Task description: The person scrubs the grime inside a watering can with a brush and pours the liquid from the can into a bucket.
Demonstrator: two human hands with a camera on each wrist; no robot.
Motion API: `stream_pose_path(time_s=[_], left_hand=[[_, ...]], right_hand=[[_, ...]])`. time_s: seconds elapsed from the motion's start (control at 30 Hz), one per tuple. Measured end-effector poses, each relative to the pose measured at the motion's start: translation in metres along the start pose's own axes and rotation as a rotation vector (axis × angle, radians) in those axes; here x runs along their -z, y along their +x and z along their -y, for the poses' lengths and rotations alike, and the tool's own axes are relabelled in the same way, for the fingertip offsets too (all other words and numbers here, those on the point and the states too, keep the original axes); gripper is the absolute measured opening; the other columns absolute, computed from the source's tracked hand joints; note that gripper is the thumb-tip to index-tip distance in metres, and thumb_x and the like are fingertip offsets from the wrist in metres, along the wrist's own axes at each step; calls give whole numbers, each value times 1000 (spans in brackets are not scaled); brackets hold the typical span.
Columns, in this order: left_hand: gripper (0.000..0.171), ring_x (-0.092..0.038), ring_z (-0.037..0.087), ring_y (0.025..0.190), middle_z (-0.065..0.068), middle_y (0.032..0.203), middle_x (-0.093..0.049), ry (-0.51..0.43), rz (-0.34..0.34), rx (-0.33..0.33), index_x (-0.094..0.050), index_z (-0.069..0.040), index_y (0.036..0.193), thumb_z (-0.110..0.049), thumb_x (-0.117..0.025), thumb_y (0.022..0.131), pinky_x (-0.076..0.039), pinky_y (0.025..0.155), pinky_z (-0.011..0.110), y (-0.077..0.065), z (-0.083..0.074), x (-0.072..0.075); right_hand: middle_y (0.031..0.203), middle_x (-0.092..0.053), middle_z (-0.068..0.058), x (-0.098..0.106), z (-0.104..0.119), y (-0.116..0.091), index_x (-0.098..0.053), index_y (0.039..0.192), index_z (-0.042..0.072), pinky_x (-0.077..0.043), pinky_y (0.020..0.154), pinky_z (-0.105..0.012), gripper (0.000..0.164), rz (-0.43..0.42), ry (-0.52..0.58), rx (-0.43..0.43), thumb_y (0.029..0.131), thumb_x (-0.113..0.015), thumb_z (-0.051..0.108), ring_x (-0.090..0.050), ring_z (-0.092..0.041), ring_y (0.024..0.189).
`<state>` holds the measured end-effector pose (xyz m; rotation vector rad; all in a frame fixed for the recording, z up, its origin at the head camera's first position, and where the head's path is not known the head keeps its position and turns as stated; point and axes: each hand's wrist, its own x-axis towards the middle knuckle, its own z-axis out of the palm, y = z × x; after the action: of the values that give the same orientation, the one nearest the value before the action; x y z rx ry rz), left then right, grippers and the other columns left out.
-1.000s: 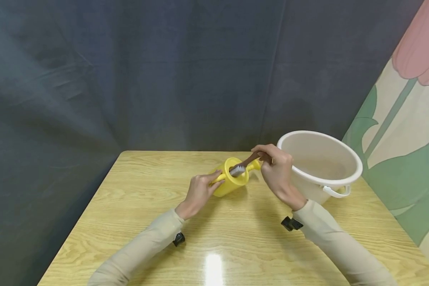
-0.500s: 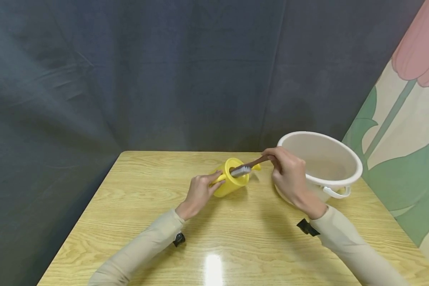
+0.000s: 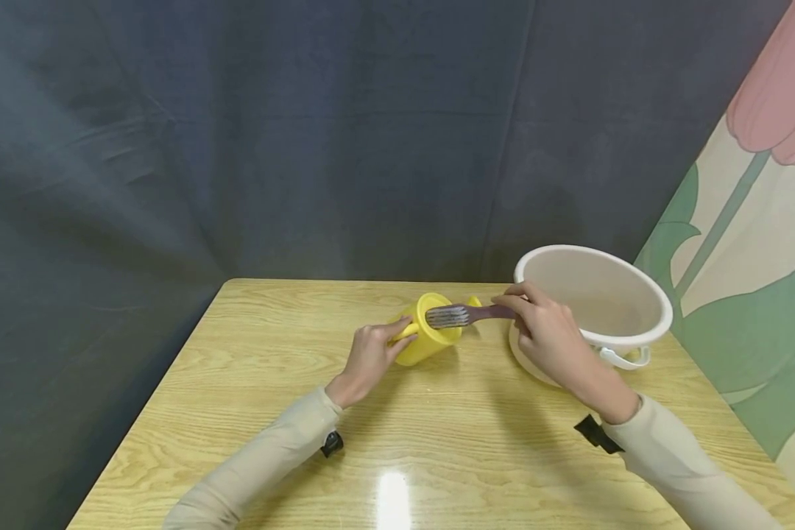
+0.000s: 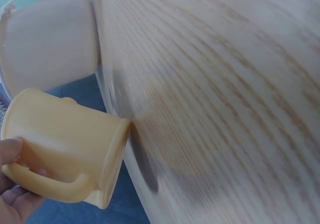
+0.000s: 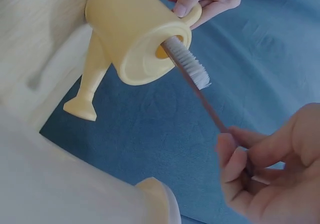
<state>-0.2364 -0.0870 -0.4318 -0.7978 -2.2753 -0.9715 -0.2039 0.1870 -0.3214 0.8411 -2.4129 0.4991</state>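
A yellow watering can (image 3: pixel 419 354) leans over the table, its top opening tipped toward the right. My left hand (image 3: pixel 367 359) grips its handle (image 4: pixel 55 188). At the far side of the can, the spout (image 5: pixel 93 81) ends in a flared tip, partly hidden in the head view. My right hand (image 3: pixel 551 337) pinches a dark brown brush (image 3: pixel 480 312) by the end of its slim handle. White bristles (image 5: pixel 189 65) show at the can's opening; the brush head's end is inside it. Whether the can's base touches the table I cannot tell.
A large white bucket (image 3: pixel 666 315) stands at the right of the wooden table (image 3: pixel 291 324), just behind my right hand. Its white handle (image 3: pixel 626 358) hangs on the near side. A dark curtain (image 3: pixel 344 147) rises behind, and a flowered cloth (image 3: pixel 755 294) borders the right.
My right hand has moved right and slightly nearer. The brush now lies flatter, turned so its bristles face up, with more of its handle visible. Left hand and watering can have stayed put.
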Motion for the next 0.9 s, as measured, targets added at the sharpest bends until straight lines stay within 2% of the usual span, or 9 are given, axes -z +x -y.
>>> stream_pose_path(time_s=[0.17,0.3,0.43,0.67,0.9], left_hand=[[33,-70,28,96,19,113,-67,2,-1,1,-68,4,117,-12,-75,89,-59,80,29,0,0,0],[33,-71,28,95,19,112,-68,5,-4,15,-69,4,117,-13,-75,89,-59,79,30,0,0,0],[33,-71,27,95,18,113,-68,5,3,16,-68,3,118,-13,-74,89,-59,80,29,1,0,0],[32,-71,27,96,18,112,-68,9,4,20,-69,3,117,-12,-75,89,-59,80,30,2,-2,0],[33,-71,28,96,19,113,-67,3,3,18,-68,4,117,-11,-75,88,-59,79,28,1,-2,0]], right_hand=[[106,-64,-17,1,0,-6,-70,109,-3,-47,51,-38,38,113,1,-32,78,-56,-19,-64,-30,79],[101,-66,-16,0,0,-9,-71,104,-4,-49,52,-36,23,125,22,-6,84,-67,-14,-63,-27,76],[92,-67,-11,-2,0,-12,-71,97,-1,-53,56,-38,17,134,37,-20,82,-79,-2,-63,-21,71],[79,-62,-1,-8,4,-21,-72,91,5,-50,51,-36,22,188,-75,-47,75,-86,9,-57,-15,62],[65,-55,6,-18,6,-27,-70,80,9,-37,39,-31,16,210,-153,-73,76,-85,11,-44,-11,51]])
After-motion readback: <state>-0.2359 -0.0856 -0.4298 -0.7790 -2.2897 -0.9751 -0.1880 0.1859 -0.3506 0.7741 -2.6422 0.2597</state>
